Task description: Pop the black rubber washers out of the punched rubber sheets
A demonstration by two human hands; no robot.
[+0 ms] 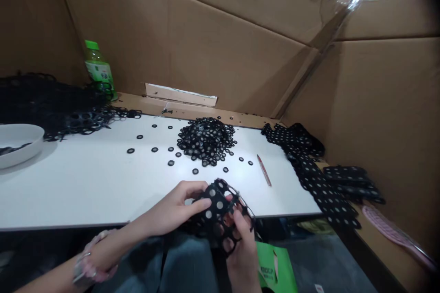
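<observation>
Close to the table's front edge, my left hand [187, 203] pinches a black sheet [216, 201] dotted with pale round spots, thumb on top. My right hand [242, 238] grips the right part of the same sheet, where round holes stand open and a thin black strip curls off the edge. Just beyond my hands, a heap of small black rings with pale centres [206, 139] lies on the white table [103, 183]. Several loose rings are scattered around the heap. What my left fingers do beneath the sheet is hidden.
A white bowl [22, 158] holds dark pieces at left, beside a tangle of black scrap netting [51, 105] and a green bottle [99, 71]. A red pen [264, 170] and dotted black strips [309, 178] lie at right. Cardboard walls [213, 46] enclose the table.
</observation>
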